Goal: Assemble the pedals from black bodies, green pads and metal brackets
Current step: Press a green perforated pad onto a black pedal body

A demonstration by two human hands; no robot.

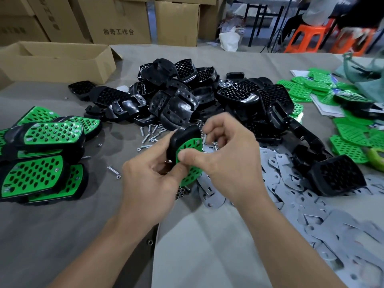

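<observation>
**Materials and surfaces**

The black bodies (178, 96) are made of glossy plastic. The green pads (351, 142) are of smooth plastic, pierced with holes. The brackets (291, 196) are seen as matt grey metal, the screws (149, 136) as shiny metal. The table (62, 225) is covered with matt grey cloth.

Only one line of print reads clearly: 曲奇工作台, in dark characters set in a single horizontal row low on the front of a brown cardboard box (121, 17) that stands behind the table (62, 225). Just left of it a leaning box (60, 9) carries a column of dark characters running down its face, too blurred to read. At the far left edge a third box (20, 36) bears a short row of dark characters, likewise too blurred to make out.
</observation>
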